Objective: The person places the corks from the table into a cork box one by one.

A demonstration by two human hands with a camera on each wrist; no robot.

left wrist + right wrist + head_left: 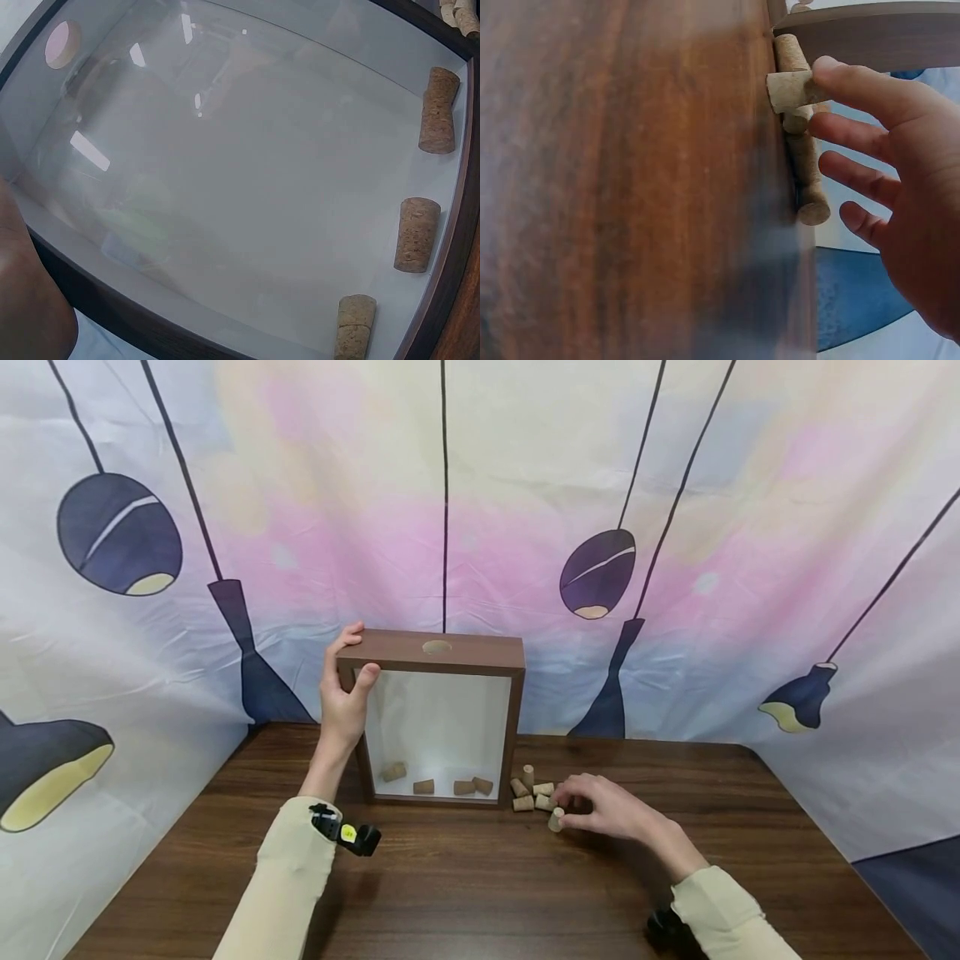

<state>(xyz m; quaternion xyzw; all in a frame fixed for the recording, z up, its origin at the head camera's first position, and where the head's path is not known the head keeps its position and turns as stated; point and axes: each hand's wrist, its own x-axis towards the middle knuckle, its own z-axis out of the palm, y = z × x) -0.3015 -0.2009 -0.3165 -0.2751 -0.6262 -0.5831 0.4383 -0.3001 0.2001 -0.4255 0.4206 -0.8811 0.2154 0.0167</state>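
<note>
A brown shadow box frame (pixel 431 651) with a clear front and a round hole (pixel 437 647) in its top stands upright on the table. Several corks (pixel 417 235) lie along its bottom inside. My left hand (pixel 345 702) grips the frame's upper left corner, thumb on the front and fingers over the top and side; the left wrist view shows only part of that hand (pixel 30 285). Right of the frame, my right hand (pixel 611 807) holds an upright cork (pixel 787 91) between thumb and index finger, its other fingers spread loosely. The fingertip contact is partly hidden.
Several loose corks (pixel 522 803) are grouped on the table against the frame's lower right corner, one of them upright. The dark wooden table (pixel 450 885) reaches back to a hanging cloth (pixel 480 527) printed with lamps, close behind the frame.
</note>
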